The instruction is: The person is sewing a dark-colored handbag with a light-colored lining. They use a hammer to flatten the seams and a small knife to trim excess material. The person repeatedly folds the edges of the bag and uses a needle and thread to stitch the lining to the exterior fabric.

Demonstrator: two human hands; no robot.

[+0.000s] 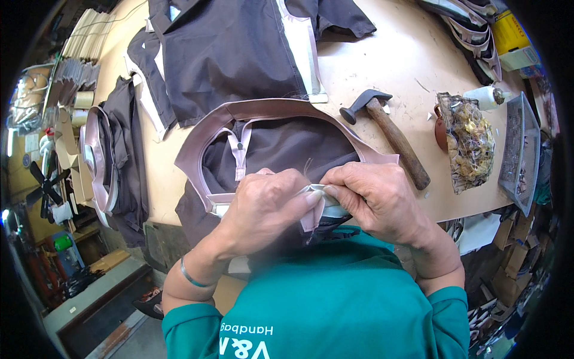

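- Both hands, left (266, 206) and right (373, 200), pinch the pink trim (315, 206) of the dark bag piece (281, 146), just left of the hammer (388, 131).
- The far rim looks already trimmed; the near edge seems unfinished.

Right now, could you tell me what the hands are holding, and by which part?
Both the left hand and right hand pinch the near pink edge strip of the dark fabric bag piece.
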